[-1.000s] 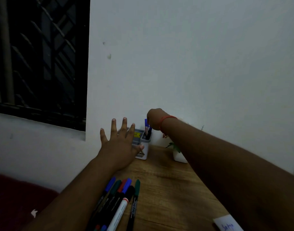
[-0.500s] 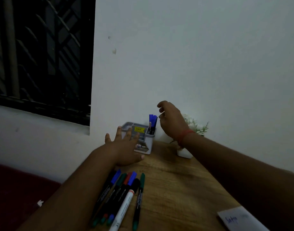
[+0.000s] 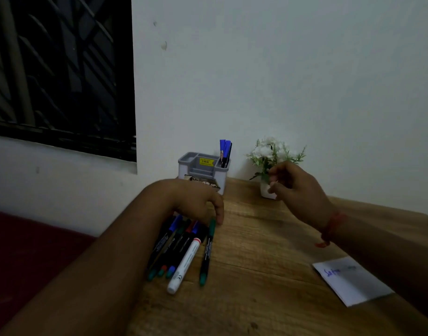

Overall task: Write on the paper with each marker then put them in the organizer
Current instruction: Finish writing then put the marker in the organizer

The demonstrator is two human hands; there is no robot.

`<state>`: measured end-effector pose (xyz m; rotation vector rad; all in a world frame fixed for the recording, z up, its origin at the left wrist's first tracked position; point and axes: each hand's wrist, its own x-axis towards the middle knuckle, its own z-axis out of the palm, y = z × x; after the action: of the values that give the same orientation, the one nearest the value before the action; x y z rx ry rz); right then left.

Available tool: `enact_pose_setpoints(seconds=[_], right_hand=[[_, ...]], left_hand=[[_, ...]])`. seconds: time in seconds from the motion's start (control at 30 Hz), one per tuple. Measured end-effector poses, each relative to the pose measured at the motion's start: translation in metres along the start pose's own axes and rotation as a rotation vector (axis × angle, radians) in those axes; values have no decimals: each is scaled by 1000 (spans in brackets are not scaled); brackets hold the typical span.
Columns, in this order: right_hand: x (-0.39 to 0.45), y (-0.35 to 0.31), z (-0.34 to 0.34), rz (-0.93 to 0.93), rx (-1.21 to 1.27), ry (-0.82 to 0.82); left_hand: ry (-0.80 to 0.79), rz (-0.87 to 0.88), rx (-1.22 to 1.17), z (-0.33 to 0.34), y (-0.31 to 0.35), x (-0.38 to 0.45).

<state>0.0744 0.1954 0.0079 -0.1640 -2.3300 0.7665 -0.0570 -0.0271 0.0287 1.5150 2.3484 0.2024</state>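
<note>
Several markers [image 3: 174, 246] lie side by side on the wooden table [image 3: 256, 251], among them a white-bodied one [image 3: 185, 263] and a green-capped one [image 3: 206, 253]. My left hand [image 3: 193, 202] hangs over their far ends, its fingers bent down onto the caps and the thumb beside the green cap; no marker is lifted. At the back, against the wall, stands the grey organizer [image 3: 200, 170], with blue-capped markers [image 3: 224, 151] upright in its right compartment. My right hand [image 3: 297, 192] hovers right of it, loosely curled and holding nothing. The paper [image 3: 353, 280], bearing blue writing, lies at the right.
A small white pot of artificial white flowers [image 3: 268, 151] stands at the wall just behind my right hand. A dark barred window [image 3: 62, 69] fills the upper left. The table's left edge runs beneath my left forearm, with a dark red surface [image 3: 26, 263] beyond it.
My right hand has pulled back from the organizer toward the right, leaving the blue markers standing in it. My left hand has dropped from the organizer's front onto the markers' caps.
</note>
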Motion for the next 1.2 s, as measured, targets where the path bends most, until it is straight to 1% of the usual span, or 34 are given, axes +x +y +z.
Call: enact_pose_setpoints(seconds=[0.13, 0.47, 0.6, 0.77, 0.87, 0.97, 1.03, 1.1, 1.2], right_hand=[[-7, 7, -12, 76, 78, -3], [-32, 7, -38, 91, 181, -20], [-45, 15, -56, 88, 128, -39], [-64, 34, -92, 128, 113, 23], [-79, 47, -113, 126, 42, 25], [-92, 55, -128, 91, -36, -58], [-101, 59, -132, 34, -105, -123], [-108, 63, -130, -26, -136, -146], [-114, 60, -126, -44, -96, -191]], left_hand=[[-22, 45, 36, 4, 3, 7], [-13, 129, 192, 9, 8, 20], [38, 196, 207, 12, 5, 25], [112, 235, 208, 13, 8, 31], [193, 250, 130, 15, 13, 32], [323, 300, 12, 18, 26, 32], [437, 352, -69, 22, 42, 32], [529, 394, -183, 26, 63, 34], [552, 415, -348, 33, 98, 48]])
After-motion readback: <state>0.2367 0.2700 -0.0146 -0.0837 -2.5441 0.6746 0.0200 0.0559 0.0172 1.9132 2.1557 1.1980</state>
